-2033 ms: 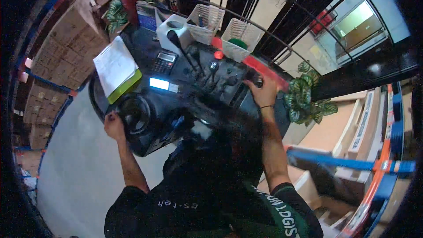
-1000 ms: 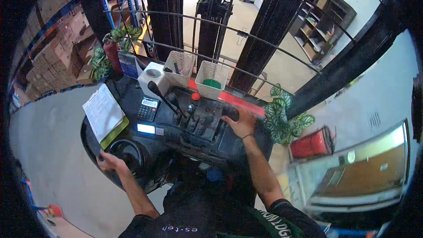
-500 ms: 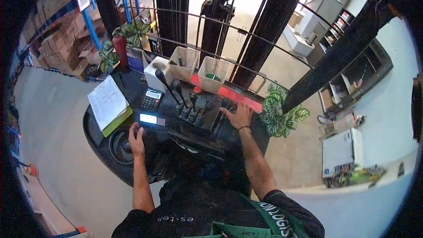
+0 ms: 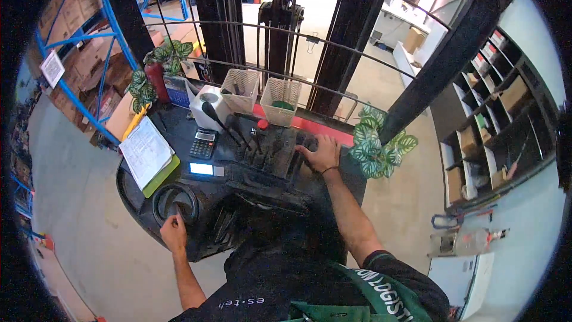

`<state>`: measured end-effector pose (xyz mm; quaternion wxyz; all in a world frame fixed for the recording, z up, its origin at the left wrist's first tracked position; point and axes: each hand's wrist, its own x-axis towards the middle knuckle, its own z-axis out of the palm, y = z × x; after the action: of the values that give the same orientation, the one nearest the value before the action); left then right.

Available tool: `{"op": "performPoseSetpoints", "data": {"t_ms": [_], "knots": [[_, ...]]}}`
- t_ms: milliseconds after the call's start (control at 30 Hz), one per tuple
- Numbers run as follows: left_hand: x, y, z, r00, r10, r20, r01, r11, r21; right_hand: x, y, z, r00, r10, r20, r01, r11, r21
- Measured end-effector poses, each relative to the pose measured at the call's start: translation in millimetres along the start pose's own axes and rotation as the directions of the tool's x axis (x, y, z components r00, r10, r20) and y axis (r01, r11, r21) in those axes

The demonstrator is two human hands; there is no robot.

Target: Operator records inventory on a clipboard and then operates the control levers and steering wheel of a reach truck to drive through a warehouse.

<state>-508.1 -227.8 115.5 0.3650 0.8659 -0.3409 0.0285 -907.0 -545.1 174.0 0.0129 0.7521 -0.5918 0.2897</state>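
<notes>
At the round black steering wheel (image 4: 156, 207), my left hand (image 4: 174, 232) has its fingers curled closed at the lower right of the rim. What sits under the fingertips is partly hidden. My right hand (image 4: 322, 154) rests on the right side of the dark console (image 4: 280, 164), thumb and fingers spread apart around small dark controls. To its left stand several black levers (image 4: 221, 120). A small lit display (image 4: 201, 169) and a calculator (image 4: 204, 144) lie between the wheel and the levers. A clipboard with papers (image 4: 148, 154) over a lime-green board is at the left.
Two cream baskets (image 4: 281, 100) and a white box (image 4: 208, 107) stand along the front. Leafy plants flank the console, one at right (image 4: 378, 143). Beyond are wire bars and black mast posts (image 4: 351, 42). Blue racking (image 4: 113, 53) rises left; a shelf unit (image 4: 500, 113) stands right.
My left hand has moved down and left along the wheel. My right hand stays on the console. The surroundings have shifted: more racking shows at left and more shelving at right.
</notes>
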Motion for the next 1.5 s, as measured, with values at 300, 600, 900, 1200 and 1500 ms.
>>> {"op": "performPoseSetpoints", "data": {"t_ms": [300,600,900,1200,1500], "knots": [[46,-60,26,0.952,0.249,-0.178,-0.177,0.923,0.343,22,-10,24,1.0,0.025,-0.006,-0.024,0.998,0.053],[95,-54,22,0.959,0.072,-0.274,0.007,0.96,0.28,43,-13,18,1.0,-0.007,-0.025,0.011,0.983,0.184],[130,5,28,0.974,-0.007,-0.225,0.065,0.966,0.25,74,9,17,0.996,-0.068,-0.065,0.081,0.972,0.223],[142,4,50,0.967,0.054,-0.249,0.031,0.945,0.327,89,20,13,0.999,-0.038,-0.025,0.042,0.985,0.168],[162,34,52,0.975,-0.054,-0.213,0.117,0.948,0.295,104,23,6,1.0,-0.031,-0.002,0.031,0.983,0.182]]}}
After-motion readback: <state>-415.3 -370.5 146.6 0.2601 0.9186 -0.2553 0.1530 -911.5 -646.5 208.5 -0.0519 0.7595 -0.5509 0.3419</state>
